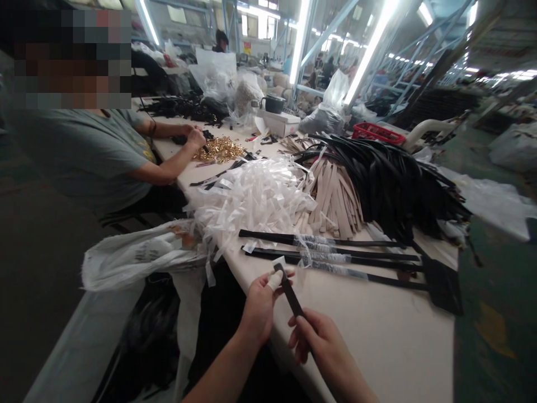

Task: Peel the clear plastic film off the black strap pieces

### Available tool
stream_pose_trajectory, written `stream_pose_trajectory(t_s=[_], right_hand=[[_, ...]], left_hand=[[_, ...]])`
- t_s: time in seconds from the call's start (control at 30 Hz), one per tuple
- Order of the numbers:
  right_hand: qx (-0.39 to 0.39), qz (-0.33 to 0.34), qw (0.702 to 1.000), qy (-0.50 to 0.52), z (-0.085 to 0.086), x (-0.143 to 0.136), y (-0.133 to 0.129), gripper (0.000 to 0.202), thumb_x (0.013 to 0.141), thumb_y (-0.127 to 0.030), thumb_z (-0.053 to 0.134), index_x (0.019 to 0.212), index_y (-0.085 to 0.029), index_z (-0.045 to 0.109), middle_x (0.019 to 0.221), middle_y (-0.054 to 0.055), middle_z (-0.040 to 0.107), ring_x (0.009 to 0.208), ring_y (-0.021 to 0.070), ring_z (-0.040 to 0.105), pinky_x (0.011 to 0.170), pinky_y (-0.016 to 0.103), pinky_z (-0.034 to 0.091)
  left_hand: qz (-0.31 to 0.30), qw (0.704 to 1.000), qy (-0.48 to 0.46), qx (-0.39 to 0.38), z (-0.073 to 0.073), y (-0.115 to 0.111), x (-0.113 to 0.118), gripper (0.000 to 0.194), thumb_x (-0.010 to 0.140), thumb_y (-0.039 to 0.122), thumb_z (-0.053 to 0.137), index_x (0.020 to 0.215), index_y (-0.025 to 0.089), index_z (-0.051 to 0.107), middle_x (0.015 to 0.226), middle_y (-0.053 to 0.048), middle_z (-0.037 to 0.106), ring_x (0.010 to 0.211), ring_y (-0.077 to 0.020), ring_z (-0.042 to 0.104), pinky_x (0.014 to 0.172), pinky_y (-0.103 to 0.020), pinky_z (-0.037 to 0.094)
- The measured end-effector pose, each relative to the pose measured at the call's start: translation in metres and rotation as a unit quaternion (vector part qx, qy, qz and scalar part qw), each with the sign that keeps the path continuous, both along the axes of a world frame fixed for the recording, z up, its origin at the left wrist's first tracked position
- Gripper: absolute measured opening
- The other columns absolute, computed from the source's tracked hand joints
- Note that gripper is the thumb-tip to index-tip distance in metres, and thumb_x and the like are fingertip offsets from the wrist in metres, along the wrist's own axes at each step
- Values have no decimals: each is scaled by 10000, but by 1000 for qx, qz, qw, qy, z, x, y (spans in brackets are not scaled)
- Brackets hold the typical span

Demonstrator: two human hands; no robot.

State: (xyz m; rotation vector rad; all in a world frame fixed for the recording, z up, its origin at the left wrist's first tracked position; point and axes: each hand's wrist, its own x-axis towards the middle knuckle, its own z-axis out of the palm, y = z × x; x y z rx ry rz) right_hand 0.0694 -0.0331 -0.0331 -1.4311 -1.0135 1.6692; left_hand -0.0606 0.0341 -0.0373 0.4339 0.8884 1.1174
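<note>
A short dark strap [292, 296] slants between my two hands above the table's front edge. My left hand [260, 305], with a pale covering on a fingertip, pinches the strap's upper end, where a small piece of clear film shows. The lower end is gripped by my right hand [312, 336] between thumb and fingers. Just beyond my hands, several long black straps [377, 254] lie side by side on the table [377, 336], with clear film wrapped round their middles. Behind them is a heap of white translucent strips [260, 196].
Beige strips [335, 196] and a large pile of black straps [390, 184] cover the back right. A person [96, 157] sits at the left, hands near gold metal parts [224, 150]. An open white sack [146, 254] hangs left of the table.
</note>
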Motion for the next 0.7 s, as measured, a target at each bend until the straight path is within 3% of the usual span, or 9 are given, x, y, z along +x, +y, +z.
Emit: stream_pose_trajectory(t_s=[0.07,0.17,0.23,0.4,0.5,0.57,0.63,0.7], right_hand=[[-3,-11,1000,-14,1,0,-6,443,939,-549,480,943,-124,604,672,48,679,398,103,558,376,186,380],[25,-37,998,-39,3,-1,-7,466,942,-573,463,955,-130,608,654,31,664,389,97,546,373,185,386],[40,-42,997,-51,5,-1,-7,475,945,-579,455,909,-133,613,615,22,645,398,101,552,389,188,405],[42,-12,997,-60,8,-1,-14,504,944,-611,415,914,-148,613,744,57,695,367,94,548,345,192,381],[38,-17,996,-76,2,0,-22,524,915,-644,440,978,-155,615,683,38,684,370,114,559,369,206,410],[28,-15,997,-75,-4,2,-28,553,883,-679,464,988,-158,613,705,47,695,400,122,581,394,209,427],[7,1,998,-68,-10,5,-31,582,864,-716,455,917,-156,604,652,44,678,399,120,573,385,194,396],[-8,9,998,-64,-13,6,-30,603,867,-735,421,873,-156,590,583,33,647,377,119,554,368,185,361]], left_hand=[[-11,1000,1,-5,2,-5,2,283,805,336,733,961,101,757,947,-119,719,817,-163,625,737,-236,498],[-77,996,-4,-36,1,-26,11,365,809,397,718,1035,110,737,737,-68,681,567,-115,554,496,-207,414],[-107,993,-16,-42,0,-38,17,399,792,417,727,1047,110,725,733,-73,681,519,-115,545,437,-204,358],[-141,985,-94,-33,12,-34,19,461,859,504,622,1128,133,672,1072,-188,708,850,-236,675,476,-202,374],[-151,985,-76,-23,21,-18,19,467,885,569,551,946,125,684,1020,-191,723,822,-243,680,513,-223,408],[-104,993,-48,0,24,-10,19,436,885,552,567,839,129,663,973,-171,735,792,-224,678,643,-273,477],[-63,997,-37,25,23,-10,20,421,890,541,569,834,133,656,959,-160,739,808,-218,676,786,-324,490],[-72,997,-31,23,18,-18,22,435,886,555,567,819,133,651,941,-161,737,800,-219,674,759,-312,490]])
